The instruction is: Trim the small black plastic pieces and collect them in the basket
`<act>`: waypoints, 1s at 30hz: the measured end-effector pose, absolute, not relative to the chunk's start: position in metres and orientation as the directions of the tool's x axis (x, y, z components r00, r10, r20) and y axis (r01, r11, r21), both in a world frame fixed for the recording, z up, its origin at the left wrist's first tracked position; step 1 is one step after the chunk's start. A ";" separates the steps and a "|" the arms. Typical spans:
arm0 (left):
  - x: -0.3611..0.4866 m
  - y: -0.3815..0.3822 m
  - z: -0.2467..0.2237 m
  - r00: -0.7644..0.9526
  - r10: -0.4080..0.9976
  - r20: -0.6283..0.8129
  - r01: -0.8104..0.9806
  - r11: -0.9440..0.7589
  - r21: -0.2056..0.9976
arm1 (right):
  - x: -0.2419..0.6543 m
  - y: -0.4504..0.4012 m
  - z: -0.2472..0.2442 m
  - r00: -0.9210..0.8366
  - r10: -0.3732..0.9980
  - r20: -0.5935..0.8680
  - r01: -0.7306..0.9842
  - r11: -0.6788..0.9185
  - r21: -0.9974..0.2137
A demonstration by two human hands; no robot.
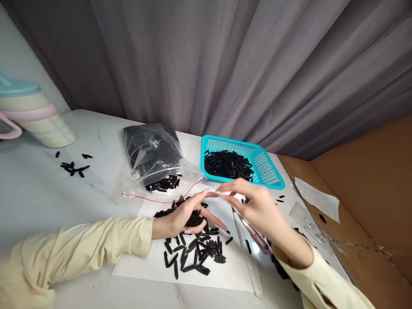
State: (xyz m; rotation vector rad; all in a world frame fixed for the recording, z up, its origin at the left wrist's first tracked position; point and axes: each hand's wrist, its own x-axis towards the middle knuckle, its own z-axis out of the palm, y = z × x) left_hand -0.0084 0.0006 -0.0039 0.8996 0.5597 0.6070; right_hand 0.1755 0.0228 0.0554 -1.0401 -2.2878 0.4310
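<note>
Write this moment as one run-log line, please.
left hand: cupping black pieces | right hand: near left fingers, grasp unclear | blue basket: holding more black pieces

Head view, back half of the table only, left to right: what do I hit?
Tumbler with a blue lid → loose black pieces → clear plastic bag of black pieces → blue basket → white paper slip.

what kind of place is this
Probably a small home or makeshift workspace, judging by the blue basket of black pieces, the zip bag of dark contents and the lidded tumbler on a marble-patterned table beside a grey curtain.
</note>
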 end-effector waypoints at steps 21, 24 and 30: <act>-0.004 0.003 -0.007 0.752 0.620 -0.223 -0.215 0.550 0.807 | 0.154 -0.012 0.025 -0.731 0.636 0.248 0.384 0.683 -0.621; -0.003 0.003 -0.009 0.775 0.592 -0.223 -0.182 0.546 0.818 | 0.155 -0.011 0.025 -0.751 0.628 0.204 0.392 0.673 -0.627; -0.003 0.007 -0.010 0.776 0.582 -0.242 -0.163 0.557 0.814 | 0.159 -0.009 0.022 -0.772 0.612 0.173 0.406 0.683 -0.607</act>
